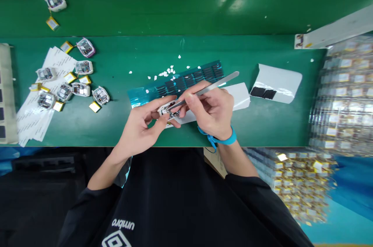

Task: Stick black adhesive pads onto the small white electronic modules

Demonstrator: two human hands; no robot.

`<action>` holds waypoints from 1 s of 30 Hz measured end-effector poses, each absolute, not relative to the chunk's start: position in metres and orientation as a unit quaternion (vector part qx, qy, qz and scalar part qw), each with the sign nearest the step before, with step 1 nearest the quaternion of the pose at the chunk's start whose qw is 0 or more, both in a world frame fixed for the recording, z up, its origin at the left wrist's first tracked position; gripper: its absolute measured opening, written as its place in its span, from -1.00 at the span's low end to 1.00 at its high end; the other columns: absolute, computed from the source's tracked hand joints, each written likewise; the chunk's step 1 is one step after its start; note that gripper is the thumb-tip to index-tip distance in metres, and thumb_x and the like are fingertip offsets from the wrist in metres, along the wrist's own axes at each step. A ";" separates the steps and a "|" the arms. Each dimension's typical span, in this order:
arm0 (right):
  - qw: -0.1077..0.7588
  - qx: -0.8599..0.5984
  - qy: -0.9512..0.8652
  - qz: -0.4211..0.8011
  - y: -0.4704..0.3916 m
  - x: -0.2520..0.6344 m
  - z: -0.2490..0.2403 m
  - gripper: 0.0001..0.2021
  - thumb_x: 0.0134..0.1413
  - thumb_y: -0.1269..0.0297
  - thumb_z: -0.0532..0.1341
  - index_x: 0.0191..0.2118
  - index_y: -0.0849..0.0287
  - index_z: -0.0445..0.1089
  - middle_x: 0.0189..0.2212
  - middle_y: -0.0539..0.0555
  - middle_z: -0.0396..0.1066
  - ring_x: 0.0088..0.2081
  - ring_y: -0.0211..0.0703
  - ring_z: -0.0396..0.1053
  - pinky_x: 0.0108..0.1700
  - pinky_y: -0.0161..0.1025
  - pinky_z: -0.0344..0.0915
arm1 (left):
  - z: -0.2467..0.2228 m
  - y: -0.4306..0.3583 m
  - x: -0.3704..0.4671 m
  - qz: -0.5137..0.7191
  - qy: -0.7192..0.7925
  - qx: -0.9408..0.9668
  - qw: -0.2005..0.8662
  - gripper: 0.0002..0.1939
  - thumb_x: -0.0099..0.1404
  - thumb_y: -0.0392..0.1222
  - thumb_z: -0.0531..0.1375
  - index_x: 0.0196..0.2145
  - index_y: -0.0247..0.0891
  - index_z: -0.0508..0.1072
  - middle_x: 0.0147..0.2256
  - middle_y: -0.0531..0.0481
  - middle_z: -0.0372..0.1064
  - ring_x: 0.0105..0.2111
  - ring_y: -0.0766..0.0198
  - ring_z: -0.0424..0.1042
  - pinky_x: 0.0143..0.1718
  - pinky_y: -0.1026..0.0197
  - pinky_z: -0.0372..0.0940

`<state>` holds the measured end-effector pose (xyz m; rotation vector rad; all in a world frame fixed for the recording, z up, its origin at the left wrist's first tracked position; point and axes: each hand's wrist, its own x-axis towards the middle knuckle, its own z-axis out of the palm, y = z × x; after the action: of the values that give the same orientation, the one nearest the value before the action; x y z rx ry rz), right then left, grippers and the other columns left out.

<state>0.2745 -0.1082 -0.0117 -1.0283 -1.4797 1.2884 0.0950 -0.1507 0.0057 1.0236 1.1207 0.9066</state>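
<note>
My left hand (pixel 145 124) grips a small white device housing (pixel 165 110) with exposed circuitry, thumb and fingers around its edges. In my right hand (pixel 214 109) are metal tweezers (pixel 217 84), held like a pen, their tips down at the open side of the housing. Whether the tips pinch anything is too small to tell. Beneath and behind my hands lies a blue film sheet (pixel 140 93) bearing rows of small black strips (pixel 189 80). A white backing sheet (pixel 239 95) is partly covered by my right hand. Small white bits (pixel 166 73) are scattered just beyond the film.
Several open housings (pixel 100 95) with wired yellow-edged batteries (pixel 94 106) sit at the left, some on white printed sheets (pixel 58 60). A white sheet with black pads (pixel 279 80) lies to the right. Clear trays of batteries (pixel 344 95) are stacked at the far right.
</note>
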 end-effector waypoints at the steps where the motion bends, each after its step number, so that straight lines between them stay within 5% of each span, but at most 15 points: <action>1: 0.445 -0.411 -0.606 0.516 -0.109 0.275 -0.012 -0.69 0.38 -0.05 0.25 -0.29 0.05 0.47 -0.50 -0.05 0.59 -0.55 -0.25 0.53 -0.54 -0.30 0.47 | 0.005 -0.151 0.095 0.398 0.492 0.450 0.630 -0.69 0.43 -0.18 0.30 0.10 -0.22 0.59 -0.12 -0.09 0.68 -0.35 0.13 0.70 -0.16 0.05 0.63; 8: 0.496 -0.387 -0.654 0.419 -0.091 0.300 -0.005 -0.79 0.44 0.16 0.23 -0.16 0.00 0.62 -0.35 -0.02 0.65 -0.41 -0.24 0.59 -0.35 -0.25 0.55 | -0.005 -0.157 0.077 0.325 0.544 0.569 0.524 -0.68 0.51 -0.19 0.20 0.13 -0.24 0.58 -0.28 -0.06 0.69 -0.36 0.20 0.64 -0.35 0.23 0.48; 13: 0.354 -0.369 -0.754 0.411 -0.056 0.303 -0.023 -0.70 0.40 0.12 0.25 -0.32 0.08 0.64 -0.22 0.03 0.69 -0.23 -0.14 0.63 -0.19 -0.17 0.56 | -0.027 -0.158 0.062 0.355 0.559 0.671 0.334 -0.77 0.51 -0.21 0.19 -0.01 -0.16 0.65 -0.07 -0.07 0.69 -0.12 0.13 0.62 0.02 0.05 0.44; 20: 0.332 -0.355 -0.752 0.445 -0.042 0.298 -0.058 -0.61 0.39 0.07 0.24 -0.45 0.09 0.60 -0.15 0.08 0.71 -0.18 -0.09 0.65 -0.15 -0.13 0.55 | -0.045 -0.146 0.059 0.277 0.518 0.763 0.270 -0.75 0.55 -0.27 0.10 0.01 -0.15 0.57 0.15 -0.09 0.59 0.03 0.06 0.49 0.04 -0.04 0.36; 24: 0.338 -0.345 -0.764 0.428 -0.045 0.298 -0.061 -0.72 0.39 0.08 0.25 -0.26 0.03 0.67 -0.17 0.05 0.71 -0.19 -0.09 0.63 -0.08 -0.09 0.56 | -0.050 -0.140 0.064 0.229 0.505 0.805 0.211 -0.75 0.54 -0.32 0.08 0.01 -0.16 0.53 0.16 -0.11 0.58 0.03 -0.01 0.45 0.00 -0.07 0.31; 30: 0.390 -0.338 -0.768 0.380 -0.059 0.292 -0.072 -0.81 0.38 0.22 0.27 -0.07 -0.03 0.67 -0.19 0.03 0.71 -0.23 -0.13 0.60 -0.10 -0.11 0.56 | -0.049 -0.129 0.068 0.212 0.480 0.833 0.173 -0.72 0.53 -0.32 0.07 -0.03 -0.12 0.56 0.07 -0.08 0.63 -0.08 -0.01 0.44 0.22 -0.22 0.25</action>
<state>0.2922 -0.0587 -0.0716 -0.8584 -1.9524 0.9649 0.0683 -0.1287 -0.0485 2.3637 1.3627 0.6023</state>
